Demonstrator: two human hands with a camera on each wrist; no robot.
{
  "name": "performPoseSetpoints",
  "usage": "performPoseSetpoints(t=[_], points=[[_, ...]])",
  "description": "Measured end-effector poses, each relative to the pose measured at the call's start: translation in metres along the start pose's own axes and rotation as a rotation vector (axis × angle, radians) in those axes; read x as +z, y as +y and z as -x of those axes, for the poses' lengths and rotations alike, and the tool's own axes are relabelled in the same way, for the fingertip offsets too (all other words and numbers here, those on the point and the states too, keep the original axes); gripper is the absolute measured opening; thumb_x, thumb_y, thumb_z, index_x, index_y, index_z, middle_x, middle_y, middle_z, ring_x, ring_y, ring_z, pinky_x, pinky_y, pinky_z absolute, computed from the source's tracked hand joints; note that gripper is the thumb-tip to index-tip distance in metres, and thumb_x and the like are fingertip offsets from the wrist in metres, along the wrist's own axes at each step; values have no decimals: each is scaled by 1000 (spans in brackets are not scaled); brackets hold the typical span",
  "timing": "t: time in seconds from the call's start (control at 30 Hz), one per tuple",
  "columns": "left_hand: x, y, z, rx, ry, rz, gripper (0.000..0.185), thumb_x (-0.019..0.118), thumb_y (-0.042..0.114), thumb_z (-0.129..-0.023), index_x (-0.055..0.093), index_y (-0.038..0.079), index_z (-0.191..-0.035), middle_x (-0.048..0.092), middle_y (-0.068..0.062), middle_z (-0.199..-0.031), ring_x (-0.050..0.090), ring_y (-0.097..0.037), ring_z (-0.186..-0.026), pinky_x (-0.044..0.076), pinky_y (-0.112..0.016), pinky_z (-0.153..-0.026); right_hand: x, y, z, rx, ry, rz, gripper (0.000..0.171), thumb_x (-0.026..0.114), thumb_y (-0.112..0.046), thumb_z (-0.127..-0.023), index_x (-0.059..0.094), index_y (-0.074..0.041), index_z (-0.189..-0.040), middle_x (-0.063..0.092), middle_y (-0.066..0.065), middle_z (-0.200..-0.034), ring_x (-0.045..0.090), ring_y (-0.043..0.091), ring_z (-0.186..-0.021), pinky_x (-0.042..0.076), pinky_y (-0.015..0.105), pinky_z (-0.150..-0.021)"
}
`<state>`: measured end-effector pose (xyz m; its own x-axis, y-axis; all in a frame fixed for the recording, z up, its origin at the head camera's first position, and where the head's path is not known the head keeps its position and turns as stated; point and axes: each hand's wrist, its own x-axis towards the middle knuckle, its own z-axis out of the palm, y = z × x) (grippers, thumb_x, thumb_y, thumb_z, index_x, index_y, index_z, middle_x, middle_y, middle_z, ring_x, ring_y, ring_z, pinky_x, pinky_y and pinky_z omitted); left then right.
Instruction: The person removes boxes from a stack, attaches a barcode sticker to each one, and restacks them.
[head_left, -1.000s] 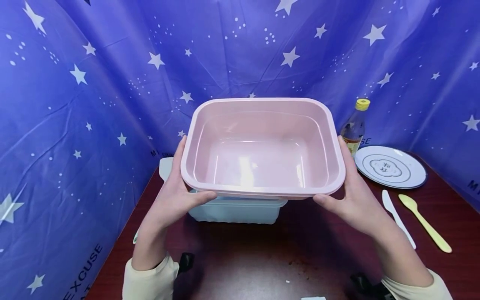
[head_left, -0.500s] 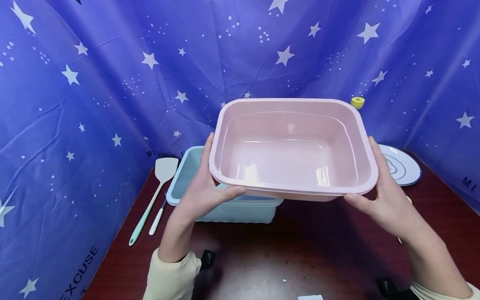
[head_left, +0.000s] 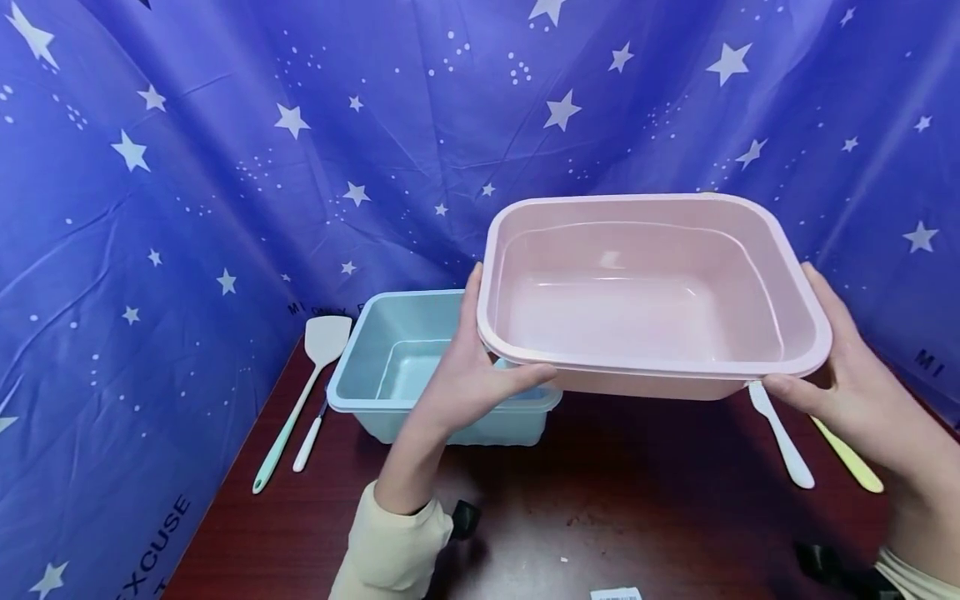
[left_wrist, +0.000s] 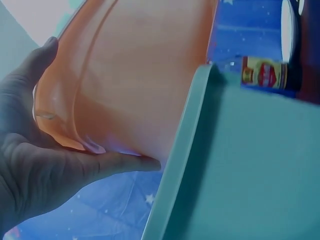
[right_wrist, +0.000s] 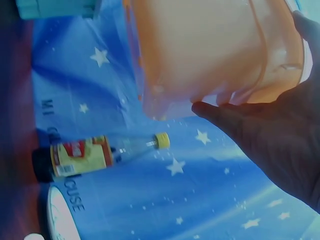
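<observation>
The desk (head_left: 645, 500) is dark red-brown wood, and a blue curtain (head_left: 225, 167) with white stars closes it in on three sides. On the desk stand a blue tub (head_left: 390, 367), a spatula (head_left: 300, 392) to its left, and a white knife (head_left: 780, 433) and a yellow spoon (head_left: 847, 454) on the right.

The head view does not show the bottle (right_wrist: 95, 155) and the plate (right_wrist: 60, 220); they appear only in the right wrist view, where the bottle with a yellow cap stands by the curtain. The left wrist view shows the tub's rim just beside the basin's underside.

The pink basin (head_left: 645, 292) is in the air above the desk, to the right of the tub. Its opening faces up and a little toward the person, and its long axis runs left to right. The left hand (head_left: 472, 383) grips its left end, thumb under the rim. The right hand (head_left: 847, 383) grips the right end in the same way.
</observation>
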<state>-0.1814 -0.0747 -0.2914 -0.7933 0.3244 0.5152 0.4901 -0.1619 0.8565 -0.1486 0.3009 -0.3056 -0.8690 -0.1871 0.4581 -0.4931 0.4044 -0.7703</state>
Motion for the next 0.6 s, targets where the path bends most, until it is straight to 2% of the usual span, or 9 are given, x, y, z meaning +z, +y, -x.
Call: performPoseSetpoints(t=[0.13, 0.23, 0.3, 0.4, 0.47, 0.6], points=[[14, -4, -5, 26, -6, 0, 120, 84, -8, -72, 10, 25, -160, 40, -3, -150, 48, -37, -129, 45, -59, -100, -14, 6, 3, 7, 12, 49, 112, 68, 17, -79, 7, -25, -163, 30, 2, -152, 42, 9, -118, 39, 5, -81], [25, -6, -8, 34, 1, -16, 120, 85, -8, -72, 12, 29, -159, 42, 2, -148, 51, -25, -126, 46, -58, -100, -24, 11, 6, 9, 24, 80, 110, 68, 14, -80, 6, -22, -163, 30, 0, -151, 41, 5, -118, 37, 3, -81], [32, -8, -10, 41, 5, -22, 121, 86, -8, -71, 13, 32, -159, 43, 4, -147, 51, -19, -124, 45, -58, -101, -30, 14, 8, 5, 40, 82, 108, 68, 12, -80, 7, -19, -163, 29, 0, -152, 41, 4, -120, 36, 3, -85], [41, -11, -12, 47, 12, -31, 122, 88, -6, -70, 14, 35, -158, 43, 8, -146, 51, -15, -124, 41, -59, -105, -36, 16, 11, -2, 73, 87, 103, 68, 7, -82, 8, -15, -163, 24, 1, -158, 35, 1, -129, 27, 3, -96], [45, -13, -13, 56, 9, -28, 121, 87, -6, -71, 14, 36, -158, 42, 8, -147, 51, -14, -124, 41, -58, -105, -39, 18, 13, -4, 92, 97, 102, 68, 3, -83, 8, -15, -163, 21, 1, -161, 32, 0, -131, 21, 1, -97], [53, -18, -13, 62, -7, -7, 120, 87, -5, -73, 14, 38, -157, 41, 7, -148, 52, -17, -123, 50, -50, -98, -44, 22, 16, -2, 100, 103, 101, 66, 5, -82, 9, -14, -163, 22, -1, -160, 31, 0, -132, 20, 1, -97]])
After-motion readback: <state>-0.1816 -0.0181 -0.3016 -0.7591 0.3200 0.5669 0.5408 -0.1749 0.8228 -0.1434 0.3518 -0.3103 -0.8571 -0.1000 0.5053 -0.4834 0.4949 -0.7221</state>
